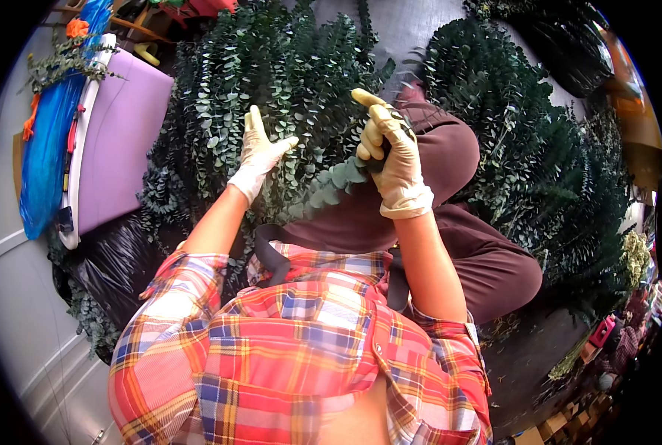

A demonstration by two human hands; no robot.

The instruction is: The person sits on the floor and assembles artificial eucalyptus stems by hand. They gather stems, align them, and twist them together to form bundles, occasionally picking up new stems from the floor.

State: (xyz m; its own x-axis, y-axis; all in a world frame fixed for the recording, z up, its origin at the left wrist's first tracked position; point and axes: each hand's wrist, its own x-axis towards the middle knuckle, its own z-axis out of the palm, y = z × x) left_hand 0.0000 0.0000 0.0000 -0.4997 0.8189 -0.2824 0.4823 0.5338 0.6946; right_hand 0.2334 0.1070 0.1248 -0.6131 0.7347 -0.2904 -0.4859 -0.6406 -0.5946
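Eucalyptus stem (329, 187) with round grey-green leaves slants across the person's lap, its upper end in the right hand (394, 152), whose gloved fingers are curled around it while the index finger points outward. The left hand (260, 152) is loose and spread, thumb out, just over the big eucalyptus pile (271, 67) (it grips nothing that I can see). A second leafy heap (487, 96) lies on the right, past the brown-trousered knee (450, 152).

As for containers, a black plastic bag (119, 256) sits at the left, close against foliage; its contents are hidden. Another glossy black bag (568, 48) lies at the upper right, and what it holds cannot be told either. Cardboard boxes (557, 423) crowd the lower right corner, too small to read inside. Blue plastic wrapping (45, 163) hangs beside a lilac panel (123, 133) with a white edge.
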